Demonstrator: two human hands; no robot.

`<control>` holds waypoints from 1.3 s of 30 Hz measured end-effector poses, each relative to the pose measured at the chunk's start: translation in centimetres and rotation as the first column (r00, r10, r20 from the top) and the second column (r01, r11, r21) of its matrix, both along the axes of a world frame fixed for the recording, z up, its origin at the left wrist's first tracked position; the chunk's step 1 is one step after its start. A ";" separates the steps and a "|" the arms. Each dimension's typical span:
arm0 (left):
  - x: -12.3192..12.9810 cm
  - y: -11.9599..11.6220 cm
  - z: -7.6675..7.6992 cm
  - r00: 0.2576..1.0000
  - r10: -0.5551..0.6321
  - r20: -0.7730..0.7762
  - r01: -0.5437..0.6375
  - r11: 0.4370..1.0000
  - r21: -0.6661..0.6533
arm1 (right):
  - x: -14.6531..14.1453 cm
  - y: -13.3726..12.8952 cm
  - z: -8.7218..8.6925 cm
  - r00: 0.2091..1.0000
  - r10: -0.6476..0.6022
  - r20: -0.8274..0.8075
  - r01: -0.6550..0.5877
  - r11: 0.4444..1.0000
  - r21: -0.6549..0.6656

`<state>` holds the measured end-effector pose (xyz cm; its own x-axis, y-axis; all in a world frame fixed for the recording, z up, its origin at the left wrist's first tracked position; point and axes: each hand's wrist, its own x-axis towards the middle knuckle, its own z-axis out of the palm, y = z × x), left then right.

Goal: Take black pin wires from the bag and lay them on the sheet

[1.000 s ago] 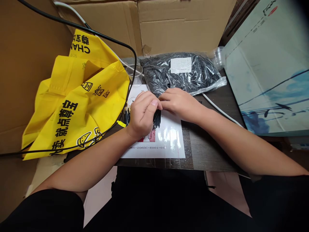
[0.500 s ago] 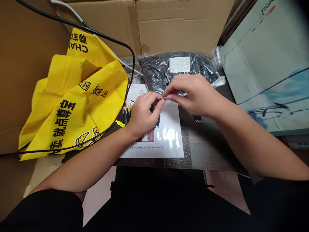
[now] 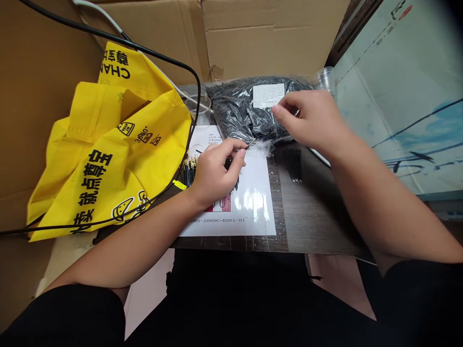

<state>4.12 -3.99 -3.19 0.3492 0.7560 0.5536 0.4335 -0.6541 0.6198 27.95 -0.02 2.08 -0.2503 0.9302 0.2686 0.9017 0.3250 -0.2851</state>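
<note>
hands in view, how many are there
2: left hand, over the sheet, pinching a thin piece; right hand, by the clear bag. No others show.

wires (image 3: 189, 173) partly hidden, label (image 3: 268, 95) unreadable

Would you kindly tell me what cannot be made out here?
In the head view:
Some black wires: behind the left hand.
Near end of the thin piece: inside that hand.
Right end of the plastic bag: behind the right hand.
Print on the white label: too small.
Black cable: cut off by the top edge.
</note>
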 end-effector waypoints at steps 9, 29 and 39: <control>-0.1 -0.1 0.0 0.994 0.005 0.114 0.005 0.996 -0.088 | 1.4 2.0 -3.3 0.973 0.078 0.219 -0.078 0.997 -0.007; 0.2 -0.2 0.5 0.999 -0.038 0.014 0.038 0.998 0.053 | 1.1 2.1 -4.3 0.936 0.219 0.277 -0.226 0.974 -0.006; 0.2 0.0 0.5 0.999 -0.046 -0.002 0.046 0.993 0.109 | 0.2 1.8 -4.6 0.952 0.105 0.289 -0.125 0.991 0.051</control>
<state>4.28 -3.99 -2.66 0.3820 0.6741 0.6322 0.4009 -0.7373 0.5438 28.14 1.74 -2.49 -0.4299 0.8727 0.2315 0.8975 0.4410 0.0040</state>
